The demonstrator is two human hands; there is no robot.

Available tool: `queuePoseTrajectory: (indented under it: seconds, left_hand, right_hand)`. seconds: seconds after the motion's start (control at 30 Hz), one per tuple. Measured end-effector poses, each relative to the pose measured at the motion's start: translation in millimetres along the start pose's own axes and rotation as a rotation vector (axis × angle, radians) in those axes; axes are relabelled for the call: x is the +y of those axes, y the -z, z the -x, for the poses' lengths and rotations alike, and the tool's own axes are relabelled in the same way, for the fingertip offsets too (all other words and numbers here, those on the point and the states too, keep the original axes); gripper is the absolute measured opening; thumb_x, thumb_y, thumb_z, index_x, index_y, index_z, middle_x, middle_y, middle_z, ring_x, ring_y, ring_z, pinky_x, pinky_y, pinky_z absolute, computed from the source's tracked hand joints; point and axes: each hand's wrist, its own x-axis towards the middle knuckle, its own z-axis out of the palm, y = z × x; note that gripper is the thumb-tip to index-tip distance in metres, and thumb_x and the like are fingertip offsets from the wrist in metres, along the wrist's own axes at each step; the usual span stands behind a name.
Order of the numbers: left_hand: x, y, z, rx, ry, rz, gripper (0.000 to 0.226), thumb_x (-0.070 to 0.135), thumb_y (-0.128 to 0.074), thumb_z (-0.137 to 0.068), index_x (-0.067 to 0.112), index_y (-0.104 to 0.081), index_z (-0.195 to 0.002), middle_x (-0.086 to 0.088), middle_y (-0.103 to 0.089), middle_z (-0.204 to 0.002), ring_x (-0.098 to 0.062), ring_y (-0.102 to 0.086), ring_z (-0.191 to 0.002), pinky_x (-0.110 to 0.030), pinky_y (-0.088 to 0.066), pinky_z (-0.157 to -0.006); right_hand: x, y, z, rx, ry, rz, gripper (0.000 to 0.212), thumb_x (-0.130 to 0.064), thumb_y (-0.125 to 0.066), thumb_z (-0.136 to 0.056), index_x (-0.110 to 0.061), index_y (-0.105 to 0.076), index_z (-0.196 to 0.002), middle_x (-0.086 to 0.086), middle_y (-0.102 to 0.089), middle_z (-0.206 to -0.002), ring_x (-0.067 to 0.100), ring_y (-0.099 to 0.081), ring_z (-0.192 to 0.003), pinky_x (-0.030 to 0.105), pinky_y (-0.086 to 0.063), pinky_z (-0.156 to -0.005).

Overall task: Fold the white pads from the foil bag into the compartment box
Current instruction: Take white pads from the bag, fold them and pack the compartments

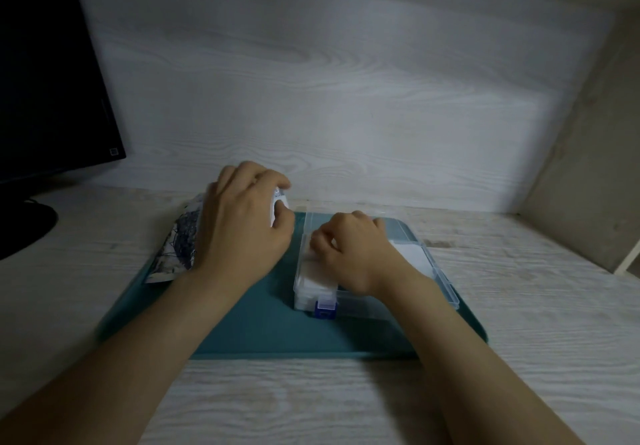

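1. Back wall (346,98): pale wood-grain panel, rising just beyond the left fingers, across the full width.
2. Desk top (536,358): the same pale wood grain, level, running under both forearms and out to either side of the fingers.
3. Side wall (588,150): plain beige, well to the right of the right fingers, meeting the back wall in a corner.
4. Monitor (45,81): dark screen, far to the left of the left fingers; its round black foot (20,233) stands on the desk.
5. Tray (270,327): teal, flat on the desk, beneath both hands.
6. Compartment box (446,282): clear plastic, lid open, on the tray's right half; blue latch (325,310) on the near edge, nearer the body than the right fingers.
7. Foil bag (180,247): printed, lying on the tray's left edge, under and left of the left fingers.
8. Left hand (239,233): fingers curled over the bag's far end and gripping it; a white piece shows between thumb and forefinger, which may be pad or bag mouth.
9. Right hand (349,254): fingers bent, thumb and forefinger tips pinching a white pad (311,271) in the box's left compartment.
10. Second white pad (412,254): lying in the compartment just right of the right fingers.
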Motion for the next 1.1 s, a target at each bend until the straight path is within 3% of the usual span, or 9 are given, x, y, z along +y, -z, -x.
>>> queuePoseTrajectory:
  seconds: [0.13,0.17,0.23,0.37,0.5,0.6,0.77,0.93,1.1]
  left_hand:
    - [-22.3,-6.5,0.0,-0.206,0.232,-0.117,0.088,0.061,-0.065,-0.077,0.019,-0.046,-0.152,-0.008,-0.044,-0.16,-0.036,-0.038,-0.147,-0.062,-0.024,-0.119]
    - [-27.1,-8.2,0.4,-0.264,0.304,-0.112,0.098,0.069,-0.065,-0.074,0.02,-0.039,-0.155,-0.007,-0.042,-0.162,-0.035,-0.036,-0.149,-0.064,-0.022,-0.122]
    - [-33.2,-8.4,1.5,-0.298,0.416,-0.011,0.108,0.076,-0.06,-0.064,0.022,-0.035,-0.154,-0.008,-0.049,-0.157,-0.034,-0.044,-0.143,-0.059,-0.034,-0.119]
    - [-34.5,-6.2,0.8,-0.224,0.513,0.127,0.078,0.06,-0.054,-0.071,0.024,-0.044,-0.139,-0.006,-0.065,-0.138,-0.036,-0.06,-0.122,-0.043,-0.049,-0.098]
    - [-38.2,-5.9,1.6,-0.17,0.558,0.214,0.05,0.062,-0.044,-0.079,0.03,-0.044,-0.118,-0.002,-0.072,-0.11,-0.033,-0.064,-0.103,-0.047,-0.054,-0.088]
    - [-41.5,-8.3,0.9,-0.12,0.619,0.255,0.035,0.05,-0.047,-0.095,0.025,-0.046,-0.119,-0.003,-0.072,-0.089,-0.03,-0.062,-0.096,-0.041,-0.046,-0.078]
    - [-45.2,-10.6,-4.3,-0.049,0.686,0.27,0.024,0.04,-0.047,-0.1,0.02,-0.055,-0.11,-0.008,-0.072,-0.1,-0.035,-0.057,-0.109,-0.038,-0.038,-0.081]
    - [-45.2,-12.9,-4.6,-0.029,0.663,0.265,0.041,0.05,-0.036,-0.086,0.021,-0.06,-0.102,-0.006,-0.074,-0.099,-0.035,-0.059,-0.104,-0.038,-0.041,-0.081]
    - [-43.9,-13.5,-3.1,-0.018,0.638,0.259,0.029,0.041,-0.044,-0.097,0.018,-0.06,-0.104,-0.008,-0.073,-0.101,-0.035,-0.059,-0.099,-0.041,-0.045,-0.081]
  right_hand:
    - [-2.9,-4.1,-1.8,0.038,0.015,0.006,0.031,-0.032,-0.048,-0.095,-0.02,-0.074,-0.083,-0.001,-0.071,-0.09,0.026,-0.055,-0.094,0.048,-0.041,-0.097]
    - [-4.7,-4.9,-2.5,0.078,0.027,-0.009,0.027,-0.029,-0.05,-0.094,-0.021,-0.076,-0.088,-0.001,-0.073,-0.093,0.025,-0.058,-0.095,0.048,-0.044,-0.097]
    - [-9.9,-5.5,-4.7,0.164,0.053,-0.085,0.024,-0.021,-0.056,-0.093,-0.02,-0.079,-0.101,0.0,-0.077,-0.1,0.025,-0.066,-0.095,0.045,-0.051,-0.094]
    - [-25.5,-4.1,-15.6,0.215,0.085,-0.21,0.03,-0.011,-0.061,-0.096,-0.011,-0.075,-0.123,0.004,-0.078,-0.116,0.023,-0.071,-0.104,0.023,-0.048,-0.096]
    - [-44.3,-11.8,-31.5,0.188,0.093,-0.309,0.037,-0.018,-0.067,-0.098,-0.005,-0.066,-0.133,0.011,-0.073,-0.126,0.029,-0.069,-0.112,0.042,-0.054,-0.098]
    - [-54.2,-21.1,-42.6,0.171,0.102,-0.29,0.047,-0.019,-0.068,-0.098,-0.002,-0.056,-0.14,0.017,-0.068,-0.131,0.035,-0.064,-0.118,0.043,-0.049,-0.098]
    - [-61.8,-27.7,-60.5,0.176,0.067,-0.252,0.038,-0.005,-0.058,-0.093,-0.004,-0.06,-0.131,0.018,-0.071,-0.118,0.039,-0.064,-0.11,0.041,-0.049,-0.087]
    - [-64.0,-31.9,-70.9,0.192,0.047,-0.202,0.03,-0.008,-0.055,-0.089,-0.021,-0.078,-0.105,0.011,-0.077,-0.099,0.037,-0.066,-0.095,0.039,-0.054,-0.077]
    - [-60.1,-28.7,-68.3,0.29,0.042,-0.282,0.028,-0.004,-0.059,-0.092,-0.019,-0.079,-0.103,0.01,-0.077,-0.097,0.033,-0.064,-0.092,0.032,-0.044,-0.071]
